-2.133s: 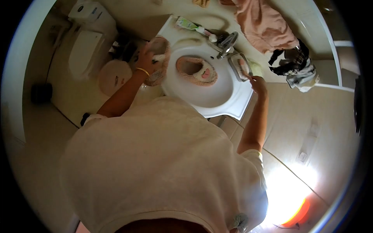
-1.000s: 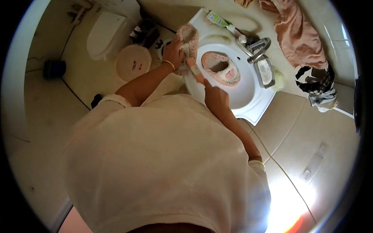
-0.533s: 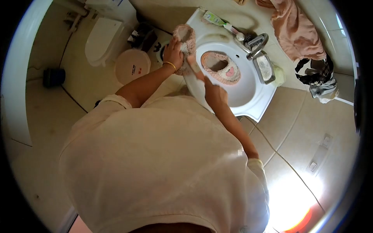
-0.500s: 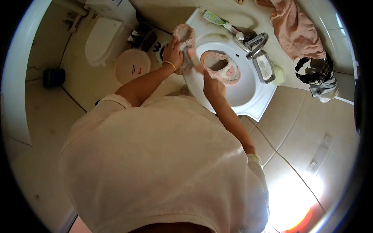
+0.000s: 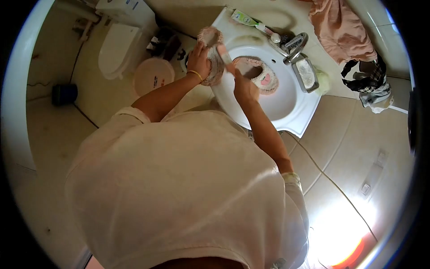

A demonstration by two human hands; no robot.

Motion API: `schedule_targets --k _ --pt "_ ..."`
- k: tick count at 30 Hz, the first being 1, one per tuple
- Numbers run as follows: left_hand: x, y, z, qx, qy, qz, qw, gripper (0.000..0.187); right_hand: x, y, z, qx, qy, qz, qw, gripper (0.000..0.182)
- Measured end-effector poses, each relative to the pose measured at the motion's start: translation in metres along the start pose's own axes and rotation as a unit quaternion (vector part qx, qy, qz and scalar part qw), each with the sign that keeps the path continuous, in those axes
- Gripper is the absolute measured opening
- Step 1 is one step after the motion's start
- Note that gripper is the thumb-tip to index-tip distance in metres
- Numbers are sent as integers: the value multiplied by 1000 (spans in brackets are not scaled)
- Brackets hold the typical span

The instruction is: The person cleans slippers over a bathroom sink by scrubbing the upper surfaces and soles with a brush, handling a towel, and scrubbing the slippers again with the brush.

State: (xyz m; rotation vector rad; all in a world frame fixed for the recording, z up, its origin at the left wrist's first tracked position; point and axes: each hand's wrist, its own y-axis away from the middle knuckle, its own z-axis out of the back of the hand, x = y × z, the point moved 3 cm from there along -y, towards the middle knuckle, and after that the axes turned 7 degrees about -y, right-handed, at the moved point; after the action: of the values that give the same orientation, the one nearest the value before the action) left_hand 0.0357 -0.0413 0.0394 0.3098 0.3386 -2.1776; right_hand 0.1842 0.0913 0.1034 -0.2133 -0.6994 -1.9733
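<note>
My left hand (image 5: 197, 62) grips a fluffy pink slipper (image 5: 212, 54) at the left rim of the white sink (image 5: 291, 105). My right hand (image 5: 244, 87) holds a pink brush (image 5: 224, 54) whose head presses against that slipper. A second pink slipper (image 5: 260, 76) with a face pattern lies in the sink basin, just right of my right hand.
A faucet (image 5: 293, 45) and a soap dish (image 5: 307, 74) sit at the sink's back, with a toothpaste tube (image 5: 245, 19) on the ledge. Pink cloth (image 5: 340, 29) and dark clothes (image 5: 369, 83) lie to the right. A toilet (image 5: 117, 47) and round basin (image 5: 153, 75) stand left.
My right hand came from the soap dish to the slipper in my left hand, and the brush has moved up along that slipper. The view has shifted slightly.
</note>
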Motion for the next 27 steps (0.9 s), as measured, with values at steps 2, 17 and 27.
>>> schedule_targets --k 2,17,27 --pt "-1 2 3 10 1 6 1000 45 1 -21 -3 -40 -9 1 999 37" --pt "-5 -5 10 77 -27 -22 996 39 3 -42 -8 -61 -36 34 997 33" --pt "0 -4 1 57 -77 -50 994 33 13 -80 2 -48 -13 10 999 34"
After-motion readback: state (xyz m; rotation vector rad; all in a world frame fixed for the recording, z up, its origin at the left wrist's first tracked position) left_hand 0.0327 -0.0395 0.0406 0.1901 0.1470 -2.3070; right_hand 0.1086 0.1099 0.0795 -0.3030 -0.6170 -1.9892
